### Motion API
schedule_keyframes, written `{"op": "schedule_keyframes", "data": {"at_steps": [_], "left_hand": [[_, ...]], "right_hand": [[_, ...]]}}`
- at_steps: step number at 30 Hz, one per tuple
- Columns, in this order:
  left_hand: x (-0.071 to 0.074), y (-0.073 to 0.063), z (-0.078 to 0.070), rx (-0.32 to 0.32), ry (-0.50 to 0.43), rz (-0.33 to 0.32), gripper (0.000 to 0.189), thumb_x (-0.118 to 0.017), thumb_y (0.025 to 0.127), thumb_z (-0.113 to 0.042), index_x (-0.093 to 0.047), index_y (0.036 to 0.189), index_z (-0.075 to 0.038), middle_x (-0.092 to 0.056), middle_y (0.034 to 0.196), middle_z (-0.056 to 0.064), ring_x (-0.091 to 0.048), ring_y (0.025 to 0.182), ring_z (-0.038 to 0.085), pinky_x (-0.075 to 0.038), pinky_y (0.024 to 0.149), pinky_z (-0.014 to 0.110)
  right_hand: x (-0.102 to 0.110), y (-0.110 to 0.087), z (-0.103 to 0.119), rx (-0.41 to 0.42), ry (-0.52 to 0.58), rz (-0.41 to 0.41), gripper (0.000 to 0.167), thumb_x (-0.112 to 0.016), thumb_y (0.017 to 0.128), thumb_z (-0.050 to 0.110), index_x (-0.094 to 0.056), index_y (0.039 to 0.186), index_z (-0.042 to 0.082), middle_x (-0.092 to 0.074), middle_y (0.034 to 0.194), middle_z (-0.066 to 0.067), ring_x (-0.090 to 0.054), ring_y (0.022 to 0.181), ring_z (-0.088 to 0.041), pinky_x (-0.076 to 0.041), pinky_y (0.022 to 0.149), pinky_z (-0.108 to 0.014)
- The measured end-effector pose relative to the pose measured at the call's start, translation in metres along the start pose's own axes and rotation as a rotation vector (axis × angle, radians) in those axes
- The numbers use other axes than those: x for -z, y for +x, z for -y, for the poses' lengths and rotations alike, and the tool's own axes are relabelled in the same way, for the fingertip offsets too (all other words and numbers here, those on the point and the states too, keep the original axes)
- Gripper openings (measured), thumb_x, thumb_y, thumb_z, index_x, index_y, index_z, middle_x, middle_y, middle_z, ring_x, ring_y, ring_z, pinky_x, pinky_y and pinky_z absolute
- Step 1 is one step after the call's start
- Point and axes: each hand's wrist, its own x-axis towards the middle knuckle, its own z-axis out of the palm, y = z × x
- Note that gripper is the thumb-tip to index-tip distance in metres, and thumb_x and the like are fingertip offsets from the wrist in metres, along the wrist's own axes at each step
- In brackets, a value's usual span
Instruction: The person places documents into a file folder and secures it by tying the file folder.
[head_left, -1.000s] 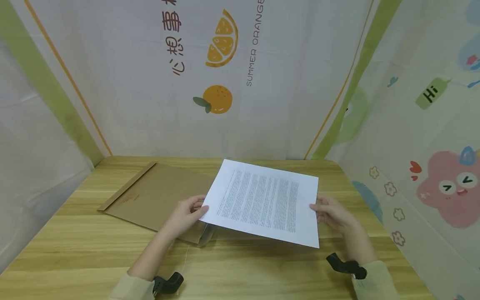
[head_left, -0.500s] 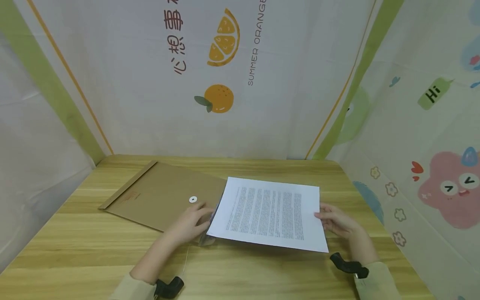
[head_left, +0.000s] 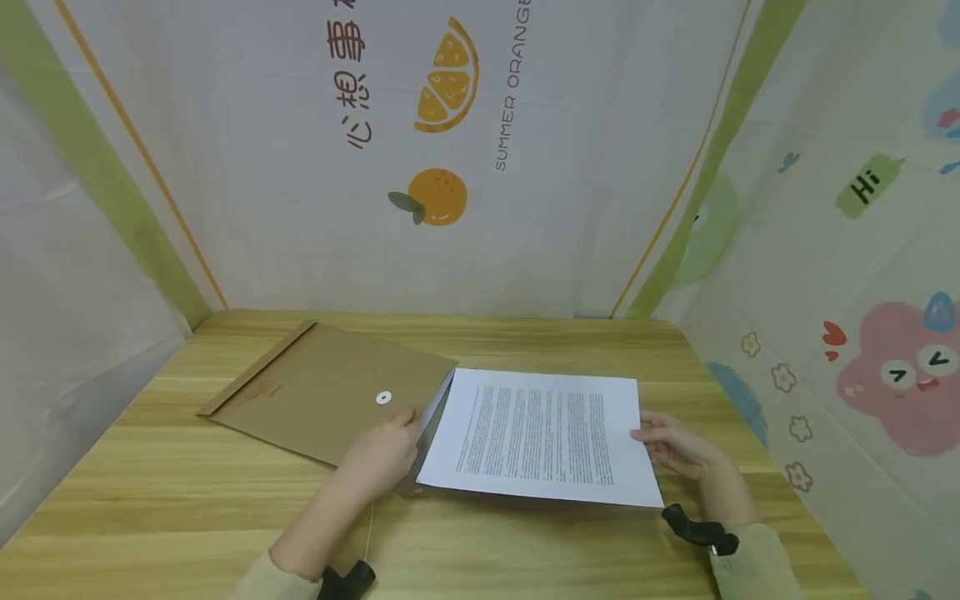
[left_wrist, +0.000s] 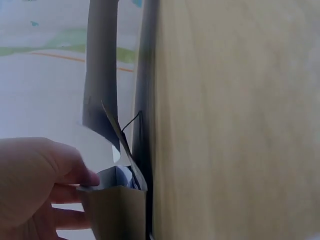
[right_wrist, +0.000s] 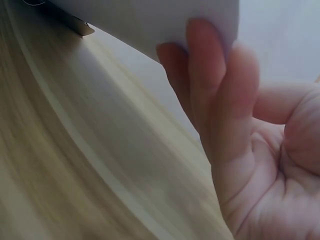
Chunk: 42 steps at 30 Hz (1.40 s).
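Note:
A brown paper document envelope [head_left: 330, 383] lies on the left half of the table, its mouth facing right. My left hand [head_left: 381, 457] pinches the upper edge of that mouth and lifts it; in the left wrist view the envelope [left_wrist: 115, 212] gapes beside the thumb and fingers. Printed paper [head_left: 536, 433] is held by my right hand [head_left: 678, 446] at its right edge, thumb on top and fingers beneath. The paper's left edge overlaps the envelope's opening in the head view. From the right wrist, the fingers support the underside of the paper [right_wrist: 145, 25].
The wooden table [head_left: 525, 554] has a printed white curtain [head_left: 525, 250] behind it and more cloth at both sides. A white button [head_left: 384, 398] sits on the envelope, and a thin string [head_left: 370, 533] hangs by the left wrist. Black cameras [head_left: 701, 531] are worn on the wrists.
My left hand has let go of the paper's left edge and taken the envelope's mouth, raising it. The paper has come down and slightly right in my right hand.

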Motion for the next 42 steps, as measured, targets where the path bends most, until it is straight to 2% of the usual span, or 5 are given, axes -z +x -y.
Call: {"op": "schedule_keyframes", "data": {"at_steps": [5, 12, 20, 31, 42], "left_hand": [[0.002, -0.003, -0.003, -0.013, 0.038, -0.044, 0.040, -0.062, 0.076, 0.004, -0.061, 0.114, 0.013, -0.060, 0.116, 0.026, -0.063, 0.098, 0.039, -0.057, 0.068, 0.045], [0.007, -0.006, -0.005, 0.043, -0.005, 0.018, 0.050, -0.059, 0.077, 0.007, -0.052, 0.126, 0.015, -0.051, 0.131, 0.029, -0.052, 0.117, 0.042, -0.051, 0.085, 0.051], [0.011, -0.007, -0.007, 0.067, -0.039, 0.080, 0.048, -0.058, 0.086, 0.005, -0.046, 0.131, 0.016, -0.044, 0.137, 0.030, -0.045, 0.124, 0.044, -0.041, 0.099, 0.052], [0.014, -0.008, -0.005, 0.063, -0.061, 0.093, 0.050, -0.054, 0.084, 0.009, -0.043, 0.133, 0.017, -0.039, 0.141, 0.030, -0.041, 0.127, 0.044, -0.041, 0.098, 0.053], [0.016, -0.007, -0.009, 0.075, -0.064, 0.117, 0.059, -0.059, 0.078, 0.017, -0.042, 0.135, 0.015, -0.038, 0.143, 0.029, -0.040, 0.128, 0.044, -0.042, 0.093, 0.059]], "right_hand": [[-0.002, 0.002, -0.001, -0.011, 0.016, 0.026, 0.037, -0.035, 0.099, -0.007, -0.058, 0.122, 0.011, -0.067, 0.112, -0.015, -0.066, 0.098, -0.026, -0.056, 0.077, -0.036], [-0.010, 0.010, -0.003, -0.003, 0.045, 0.031, 0.038, -0.033, 0.099, -0.008, -0.056, 0.123, 0.010, -0.066, 0.114, -0.013, -0.065, 0.100, -0.025, -0.055, 0.080, -0.035], [-0.018, 0.016, -0.002, 0.026, 0.118, -0.005, 0.037, -0.032, 0.098, -0.009, -0.054, 0.123, 0.007, -0.065, 0.114, -0.014, -0.065, 0.101, -0.024, -0.054, 0.082, -0.034], [-0.039, 0.031, -0.005, -0.001, 0.053, -0.166, 0.027, -0.045, 0.098, -0.003, -0.053, 0.123, 0.003, -0.067, 0.106, -0.009, -0.066, 0.089, -0.016, -0.055, 0.073, -0.025], [-0.085, 0.061, -0.012, -0.016, -0.010, -0.285, 0.048, -0.051, 0.095, 0.001, -0.033, 0.138, -0.013, -0.068, 0.093, -0.005, -0.065, 0.073, -0.012, -0.054, 0.065, -0.022]]}}
